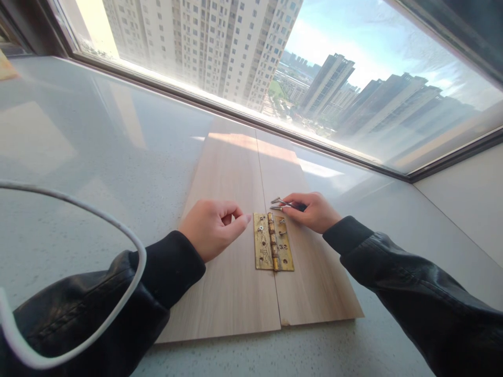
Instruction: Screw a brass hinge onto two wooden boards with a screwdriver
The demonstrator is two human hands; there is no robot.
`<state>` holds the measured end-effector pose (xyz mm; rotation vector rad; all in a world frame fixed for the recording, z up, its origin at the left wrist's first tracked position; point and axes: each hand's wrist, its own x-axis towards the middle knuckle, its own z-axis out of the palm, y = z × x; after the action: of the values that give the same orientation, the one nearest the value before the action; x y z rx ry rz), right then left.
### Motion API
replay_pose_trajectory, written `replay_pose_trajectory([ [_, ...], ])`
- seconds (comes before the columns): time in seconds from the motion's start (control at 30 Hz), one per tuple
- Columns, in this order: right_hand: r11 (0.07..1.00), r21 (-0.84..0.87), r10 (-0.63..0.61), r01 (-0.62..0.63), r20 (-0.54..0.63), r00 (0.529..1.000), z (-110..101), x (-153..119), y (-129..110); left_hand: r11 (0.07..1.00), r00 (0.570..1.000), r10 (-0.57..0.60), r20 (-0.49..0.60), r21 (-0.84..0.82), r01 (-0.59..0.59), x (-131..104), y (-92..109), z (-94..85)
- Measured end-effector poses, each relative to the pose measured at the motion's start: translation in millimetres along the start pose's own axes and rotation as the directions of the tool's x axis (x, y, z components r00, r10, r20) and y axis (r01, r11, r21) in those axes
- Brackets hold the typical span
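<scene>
A worn brass-coloured butt hinge (pixel 263 243) lies opened flat across the seam between two pale wooden boards. Small screws show in some of its holes, on both leaves. My left hand (pixel 214 228) hovers over the left board (pixel 231 293), thumb and fingers pinched together just left of the hinge's upper corner; anything between the fingertips is too small to make out. Above the right leaf, my right hand (pixel 314 209) grips a small metal tool (pixel 300 206) with a dark handle. Two slim silver ends stick out leftward from those fingers, their exact kind unclear.
The right board (pixel 326 293) lies against the left one on a speckled light countertop (pixel 98 173). A white cable (pixel 129 241) loops in front of my left sleeve. Beyond the boards runs a dark window frame (pixel 181 102), and a white wall (pixel 467 209) stands at right.
</scene>
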<state>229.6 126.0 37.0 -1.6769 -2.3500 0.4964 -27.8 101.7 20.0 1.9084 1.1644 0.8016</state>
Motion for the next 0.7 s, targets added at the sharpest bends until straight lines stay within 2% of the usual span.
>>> replay_pose_trajectory([
  [0.23, 0.993, 0.087, 0.094, -0.084, -0.112, 0.989, -4, -8, 9, 1.000, 1.000, 0.001, 0.017, 0.029, -0.002, 1, 1, -0.3],
  [0.3, 0.983, 0.150, 0.135, -0.111, -0.160, 0.978, -9, -14, 5, 0.999, 1.000, 0.003, 0.021, 0.032, -0.004, 0, 1, -0.4],
  [0.4, 0.971, 0.207, 0.158, -0.120, -0.178, 0.971, -15, -26, -14, 0.999, 1.000, -0.005, 0.027, 0.036, 0.004, 0, 1, -0.5],
  [0.47, 0.978, 0.194, 0.107, -0.079, -0.141, 0.984, -16, -34, -31, 0.999, 0.999, -0.011, 0.030, 0.038, 0.010, 0, 1, -0.5],
  [0.57, 0.993, 0.069, -0.087, 0.092, -0.065, 0.994, -13, -39, -52, 0.999, 0.999, -0.012, 0.034, 0.042, 0.010, 1, 2, -1.0],
  [0.63, 0.976, -0.029, -0.214, 0.214, 0.010, 0.977, -10, -39, -59, 0.999, 0.999, -0.013, 0.037, 0.046, 0.011, 0, 2, -1.4],
  [0.7, 0.951, -0.108, -0.283, 0.291, 0.084, 0.956, -8, -38, -62, 0.999, 0.999, -0.016, 0.038, 0.052, 0.014, 0, 2, -1.5],
])
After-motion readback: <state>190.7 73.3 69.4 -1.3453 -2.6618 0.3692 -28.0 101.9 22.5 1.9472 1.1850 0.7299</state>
